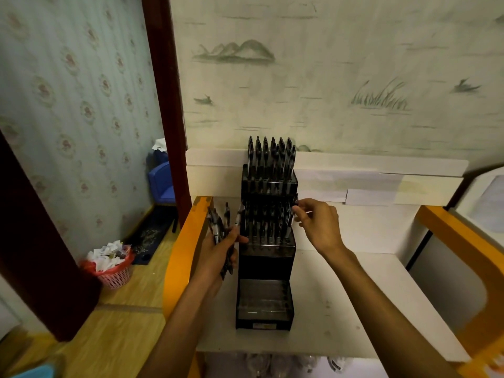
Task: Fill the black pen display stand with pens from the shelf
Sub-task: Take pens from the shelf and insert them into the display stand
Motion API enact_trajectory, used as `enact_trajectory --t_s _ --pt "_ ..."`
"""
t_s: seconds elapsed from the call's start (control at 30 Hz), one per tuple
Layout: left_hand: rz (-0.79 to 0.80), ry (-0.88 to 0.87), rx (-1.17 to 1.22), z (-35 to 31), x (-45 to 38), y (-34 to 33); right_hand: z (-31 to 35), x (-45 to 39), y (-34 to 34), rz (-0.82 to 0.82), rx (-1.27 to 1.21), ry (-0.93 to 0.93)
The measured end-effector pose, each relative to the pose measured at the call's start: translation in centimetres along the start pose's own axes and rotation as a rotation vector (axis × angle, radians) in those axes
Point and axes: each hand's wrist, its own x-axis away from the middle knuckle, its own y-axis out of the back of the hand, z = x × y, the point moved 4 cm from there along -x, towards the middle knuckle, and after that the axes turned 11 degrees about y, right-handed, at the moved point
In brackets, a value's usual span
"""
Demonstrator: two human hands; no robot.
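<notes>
A black stepped pen display stand (266,263) sits on a white shelf (354,296) against the wall. Its top tier is full of black pens (271,156), its middle tier holds several, and its bottom tier (263,298) holds none. My left hand (223,248) grips a bundle of black pens (218,225) just left of the stand. At the right end of the middle tier, my right hand (316,223) pinches one pen (295,203) by its top.
The shelf has orange side panels (181,249) and a white back board (381,184). A pink waste basket (111,268) full of paper stands on the wooden floor at left, beside a dark door frame. A blue box (162,186) lies beyond the doorway.
</notes>
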Motion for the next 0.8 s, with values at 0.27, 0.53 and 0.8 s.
enact_trajectory --t_s 0.27,0.53,0.8 --pt "0.011 0.122 0.001 0.63 0.36 -0.27 0.28 -0.46 -0.12 0.025 0.028 0.017" --pt "0.033 0.106 0.031 0.62 0.62 -0.14 0.08 -0.39 -0.19 0.011 0.023 -0.017" --pt "0.07 0.069 -0.055 0.81 0.46 -0.07 0.21 -0.55 -0.06 -0.017 0.028 -0.022"
